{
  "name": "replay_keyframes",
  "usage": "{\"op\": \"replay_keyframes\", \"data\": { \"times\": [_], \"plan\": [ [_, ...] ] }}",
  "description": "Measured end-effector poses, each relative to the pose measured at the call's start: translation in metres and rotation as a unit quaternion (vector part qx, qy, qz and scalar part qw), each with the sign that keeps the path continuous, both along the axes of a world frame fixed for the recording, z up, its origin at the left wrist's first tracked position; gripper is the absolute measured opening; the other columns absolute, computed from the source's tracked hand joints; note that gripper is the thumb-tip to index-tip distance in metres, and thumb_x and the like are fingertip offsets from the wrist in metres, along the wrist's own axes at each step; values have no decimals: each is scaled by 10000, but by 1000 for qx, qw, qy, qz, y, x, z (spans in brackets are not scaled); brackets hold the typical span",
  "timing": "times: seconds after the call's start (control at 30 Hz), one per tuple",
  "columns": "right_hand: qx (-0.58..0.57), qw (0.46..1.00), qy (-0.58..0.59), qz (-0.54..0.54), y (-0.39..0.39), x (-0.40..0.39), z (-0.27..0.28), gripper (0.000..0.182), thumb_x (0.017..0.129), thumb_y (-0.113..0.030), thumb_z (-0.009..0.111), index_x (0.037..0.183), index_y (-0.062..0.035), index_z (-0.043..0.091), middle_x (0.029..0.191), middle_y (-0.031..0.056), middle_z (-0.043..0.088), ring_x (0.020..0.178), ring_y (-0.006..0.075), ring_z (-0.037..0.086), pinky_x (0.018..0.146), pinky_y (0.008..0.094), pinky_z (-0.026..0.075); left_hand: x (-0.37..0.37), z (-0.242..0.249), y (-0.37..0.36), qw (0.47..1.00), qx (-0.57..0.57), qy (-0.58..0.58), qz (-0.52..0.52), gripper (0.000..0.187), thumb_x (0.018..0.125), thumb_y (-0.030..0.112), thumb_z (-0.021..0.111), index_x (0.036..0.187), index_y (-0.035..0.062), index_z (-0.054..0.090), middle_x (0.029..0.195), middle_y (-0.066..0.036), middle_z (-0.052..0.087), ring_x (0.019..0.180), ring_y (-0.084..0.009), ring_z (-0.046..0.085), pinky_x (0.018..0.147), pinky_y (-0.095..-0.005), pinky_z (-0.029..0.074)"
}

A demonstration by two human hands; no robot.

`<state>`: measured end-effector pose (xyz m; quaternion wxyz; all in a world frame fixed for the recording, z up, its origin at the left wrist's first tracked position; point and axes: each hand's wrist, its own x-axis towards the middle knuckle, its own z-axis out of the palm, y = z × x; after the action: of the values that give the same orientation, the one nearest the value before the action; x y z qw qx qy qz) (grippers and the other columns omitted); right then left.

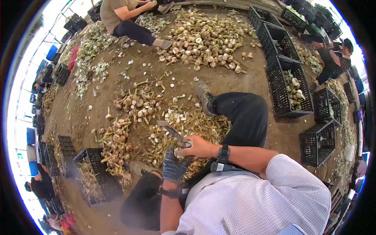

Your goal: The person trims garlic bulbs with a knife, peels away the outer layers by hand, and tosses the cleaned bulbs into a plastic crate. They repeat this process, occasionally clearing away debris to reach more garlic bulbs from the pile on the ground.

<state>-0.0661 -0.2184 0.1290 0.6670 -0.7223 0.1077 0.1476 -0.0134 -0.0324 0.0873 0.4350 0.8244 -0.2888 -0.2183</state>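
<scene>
My right hand (199, 147), bare, is closed around the handle of a knife (171, 130), whose blade points up and to the left. Just below it, my left hand (174, 166) wears a dark grey glove and holds a garlic bulb (179, 153), partly hidden by the fingers and the knife. The two hands are close together over my lap. Cut stalks and peelings (172, 137) lie on the ground beyond them. To the left of my hands is a pile of garlic bulbs with stalks (117, 141).
A large garlic heap (203, 39) lies ahead, with a seated person (125, 19) beside it. Black crates (290, 90) line the right, one holding garlic. Another crate (98, 176) stands at my left. More people are at work at both far sides.
</scene>
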Motion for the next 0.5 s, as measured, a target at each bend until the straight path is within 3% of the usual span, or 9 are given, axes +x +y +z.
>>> {"op": "replay_keyframes", "data": {
  "times": [0.07,0.13,0.17,0.2,0.23,0.27,0.4,0.47,0.5],
  "plan": [
    [5,999,-16,-33,3,-2,-3,491,797,-378,759,1090,-4,638,872,97,650,777,164,594,694,328,479,-6,27,-4,982,22,-187,-18,668,792,213,753,1300,-33,396,1049,-157,636,906,-282,637,834,-377,533],
    [-56,995,-60,-50,0,-1,-6,434,780,-324,780,1055,-18,639,885,91,634,805,181,587,704,337,475,-4,34,-5,994,-59,-54,77,610,822,208,721,1305,-18,426,1128,-155,599,1000,-274,604,897,-369,505],
    [-119,987,-96,-51,-2,0,-6,416,771,-308,783,1040,-26,636,915,99,621,839,210,593,722,348,479,-4,31,0,949,-167,208,165,590,841,198,700,1322,0,421,1203,-138,567,1062,-254,581,932,-353,483],
    [-181,973,-131,-52,-4,1,-6,399,762,-292,786,1025,-34,632,944,107,609,872,239,600,740,358,483,-2,29,5,820,-259,452,239,572,859,188,678,1338,17,416,1279,-121,535,1125,-235,559,967,-338,462],
    [-202,962,-180,-37,-3,2,-6,388,758,-287,778,999,-31,614,965,117,587,899,265,591,759,374,482,1,25,7,915,-168,342,135,486,888,178,645,1306,29,448,1248,-105,550,1111,-218,562,932,-333,487],
    [-221,948,-228,-18,-2,2,-5,379,753,-282,771,972,-27,595,986,128,565,925,291,582,778,390,482,4,20,10,974,-84,203,46,401,917,168,611,1274,41,479,1216,-89,564,1097,-201,564,896,-328,512],
    [-239,924,-296,36,12,2,-3,334,720,-221,771,922,-30,585,990,139,571,939,357,572,783,416,494,12,-59,39,996,-11,33,-88,339,882,173,638,1191,56,563,1171,-91,605,1079,-216,583,921,-363,492],
    [-232,918,-322,18,10,1,-1,276,716,-171,742,872,-26,567,965,144,559,904,356,568,745,413,486,20,-75,35,969,92,-151,-172,329,855,142,650,1167,55,590,1168,-115,615,1080,-245,590,929,-374,482],
    [-234,916,-326,5,8,2,-2,267,713,-160,736,865,-25,564,951,146,556,890,359,566,731,417,482,6,-8,22,985,66,-131,-86,301,833,98,639,1130,49,619,1131,-144,632,1049,-293,598,900,-403,485]
  ]
}}
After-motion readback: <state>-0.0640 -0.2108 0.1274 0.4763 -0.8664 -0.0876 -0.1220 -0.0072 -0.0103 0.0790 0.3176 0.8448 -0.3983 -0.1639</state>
